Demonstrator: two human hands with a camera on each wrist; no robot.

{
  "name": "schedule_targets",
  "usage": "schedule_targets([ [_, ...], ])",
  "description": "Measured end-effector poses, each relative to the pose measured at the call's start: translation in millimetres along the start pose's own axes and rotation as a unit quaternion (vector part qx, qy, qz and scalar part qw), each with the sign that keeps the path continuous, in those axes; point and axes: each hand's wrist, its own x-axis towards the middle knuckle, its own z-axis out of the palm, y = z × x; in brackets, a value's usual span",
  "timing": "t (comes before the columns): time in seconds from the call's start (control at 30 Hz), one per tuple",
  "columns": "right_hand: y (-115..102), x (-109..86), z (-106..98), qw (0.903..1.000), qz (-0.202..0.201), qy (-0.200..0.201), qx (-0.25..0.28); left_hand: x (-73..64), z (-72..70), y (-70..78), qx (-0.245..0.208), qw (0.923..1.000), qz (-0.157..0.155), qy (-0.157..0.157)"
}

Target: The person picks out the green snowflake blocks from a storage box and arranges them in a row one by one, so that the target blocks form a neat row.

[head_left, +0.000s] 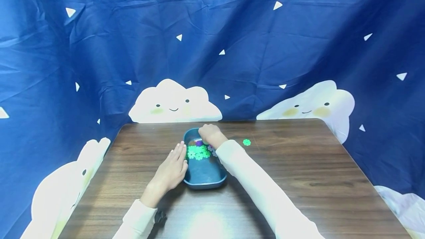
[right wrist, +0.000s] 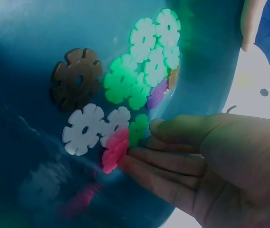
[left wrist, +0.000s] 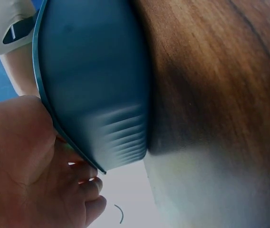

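A blue-green tray (head_left: 204, 173) lies on the table with several flower-shaped plastic discs inside. My left hand (head_left: 172, 167) rests along its left rim, fingers straight; in the left wrist view, the palm (left wrist: 16, 161) lies against the tray's edge (left wrist: 92, 61). My right hand (head_left: 210, 134) reaches into the far right end. In the right wrist view, its extended fingertips (right wrist: 132, 164) are right at a pink disc (right wrist: 116, 151), with a green disc (right wrist: 138, 129) near the thumb. Two white discs (right wrist: 84, 129), a brown disc (right wrist: 76, 78), a purple disc (right wrist: 158, 93) and clustered green discs (right wrist: 120, 78) lie around.
One green disc (head_left: 246, 142) lies on the wooden table (head_left: 299, 165), right of the tray. Behind the table hangs a blue curtain (head_left: 232, 21) with white clouds and triangles. A dark object (head_left: 161, 217) shows at the left wrist.
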Motion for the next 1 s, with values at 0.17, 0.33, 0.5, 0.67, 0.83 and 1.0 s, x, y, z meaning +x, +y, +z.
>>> schedule_targets([
  [0.17, -2, 0.7, 0, 0.9997, 0.006, -0.023, -0.007, 0.3, 0.4, 0.9, 0.002, 1.0000, 0.001, 0.002],
  [0.33, -5, -3.6, -1, 0.9995, -0.002, -0.030, 0.003, 0.1, -0.1, 1.6, -0.001, 1.0000, -0.001, 0.002],
  [0.5, -9, -7.9, 0, 0.9990, -0.006, -0.042, 0.008, -0.5, 0.0, 1.7, -0.001, 1.0000, -0.002, 0.002],
  [0.67, -10, -10.5, 0, 0.9991, -0.004, -0.043, 0.002, -0.7, -0.5, 2.6, -0.002, 1.0000, -0.003, 0.001],
  [0.83, -10, -14.4, -1, 0.9994, -0.007, -0.033, -0.009, -0.6, -0.7, 3.1, 0.000, 1.0000, -0.003, 0.002],
  [1.0, -10, -17.5, -2, 0.9990, -0.010, -0.041, -0.018, -0.9, -0.8, 4.1, -0.001, 1.0000, -0.006, 0.000],
])
